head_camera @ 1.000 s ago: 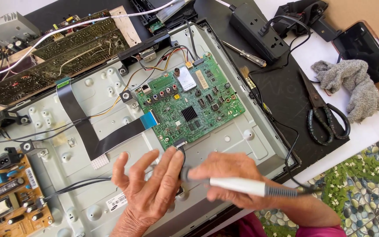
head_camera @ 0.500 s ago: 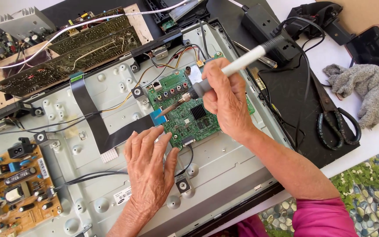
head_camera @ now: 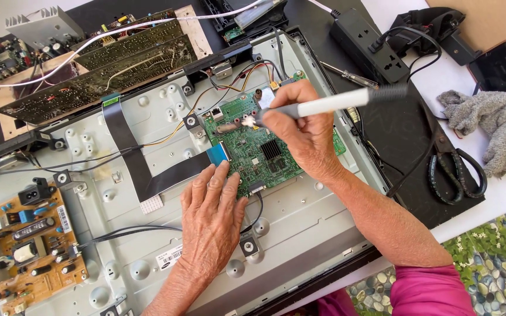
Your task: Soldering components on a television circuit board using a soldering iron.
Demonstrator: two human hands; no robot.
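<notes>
Your right hand (head_camera: 303,131) grips the grey-and-white tool (head_camera: 329,104), tip on the green circuit board (head_camera: 253,149); your left hand (head_camera: 212,213) lies flat, open, at its seven o'clock edge

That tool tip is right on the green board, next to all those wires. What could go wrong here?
1. The soldering iron in the right hand works close to the coloured wires; a slip might scorch them.
2. The left hand presses beside the green circuit board, near the tip; fingers might get burned.
3. The iron's cable trails past the scissors and might snag.
</notes>
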